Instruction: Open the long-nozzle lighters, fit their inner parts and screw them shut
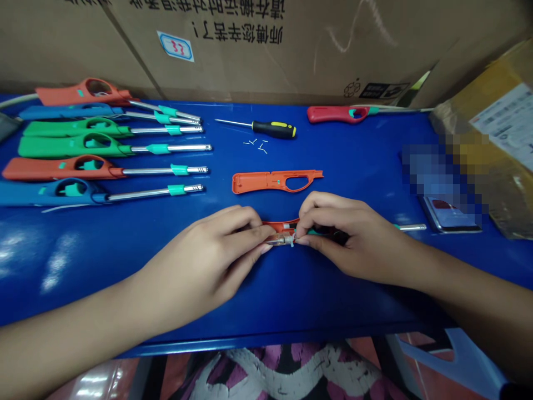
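Observation:
Between thumb and fingers, my left hand (227,244) grips a small clear fuel tank (278,239) with a pale valve end. My right hand (345,230) pinches at that valve end; what its fingertips hold is too small to make out. Just behind the tank lies an orange lighter half-shell (272,226), partly covered by both hands. The metal tube (412,227) of this lighter shows past my right hand. Farther back, a loose orange half-shell (266,182) with a trigger loop lies inner side up.
Several long-nosed lighters (75,145) lie in a stack of rows at the left. A black and yellow screwdriver (272,129) and several small screws (260,145) lie behind. A red lighter (339,114), a phone (452,214) and a taped box (491,133) are at the right. A large carton (250,66) borders the blue table (291,305).

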A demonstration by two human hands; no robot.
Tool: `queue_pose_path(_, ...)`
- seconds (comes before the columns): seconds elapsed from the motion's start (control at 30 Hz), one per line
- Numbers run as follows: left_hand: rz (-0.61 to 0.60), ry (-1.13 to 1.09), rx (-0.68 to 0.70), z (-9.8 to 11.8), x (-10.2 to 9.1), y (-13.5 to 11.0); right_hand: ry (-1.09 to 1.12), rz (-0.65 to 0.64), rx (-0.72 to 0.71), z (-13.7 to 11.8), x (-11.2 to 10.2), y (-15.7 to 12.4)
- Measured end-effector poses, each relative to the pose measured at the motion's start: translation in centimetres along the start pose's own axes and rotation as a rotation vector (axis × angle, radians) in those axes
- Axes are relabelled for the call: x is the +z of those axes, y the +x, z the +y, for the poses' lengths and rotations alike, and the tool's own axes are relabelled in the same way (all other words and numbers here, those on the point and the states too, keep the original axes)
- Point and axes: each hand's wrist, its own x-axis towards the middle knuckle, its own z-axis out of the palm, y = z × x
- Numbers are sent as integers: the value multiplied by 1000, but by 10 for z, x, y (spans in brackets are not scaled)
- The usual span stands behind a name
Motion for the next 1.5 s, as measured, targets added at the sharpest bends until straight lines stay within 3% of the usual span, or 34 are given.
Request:
queue_pose_path(1.13,16,-28,-12,0,1,1,-59,76,-78,2,4,-1)
queue_pose_path(1.5,66,33,-2,2,-3,3,-100,65,-44,-2,-2,-2)
